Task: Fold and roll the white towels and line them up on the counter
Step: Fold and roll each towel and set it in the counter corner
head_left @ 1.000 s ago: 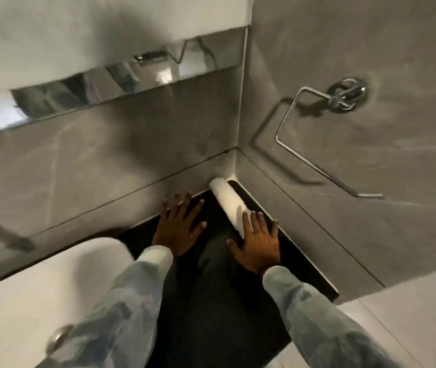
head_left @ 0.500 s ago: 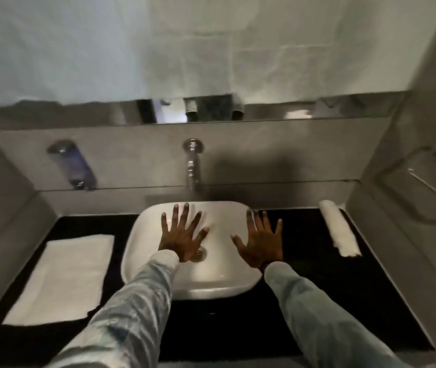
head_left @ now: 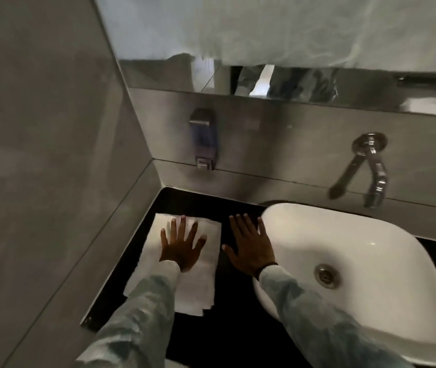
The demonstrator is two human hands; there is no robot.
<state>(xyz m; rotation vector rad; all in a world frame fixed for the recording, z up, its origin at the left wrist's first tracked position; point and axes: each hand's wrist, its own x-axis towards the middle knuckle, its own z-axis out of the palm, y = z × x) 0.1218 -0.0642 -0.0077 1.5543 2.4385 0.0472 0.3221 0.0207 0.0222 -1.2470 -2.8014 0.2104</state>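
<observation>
View has swung off the basin to the counter's left end. My left hand [head_left: 182,247] now lies fingers splayed, grasping nothing, on the flat white towel [head_left: 198,285] at 7 o'clock. Right hand [head_left: 251,248], also splayed and empty, is over black counter [head_left: 238,328] beside the sink [head_left: 371,261]. Next towel's fold looks about to start.

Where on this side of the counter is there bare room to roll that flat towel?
Bare black counter lies behind the flat white towel, up to the backsplash under the soap dispenser. A narrower strip runs between towel and basin, partly under the right hand. The left hand covers the towel; its left edge crowds the wall.
</observation>
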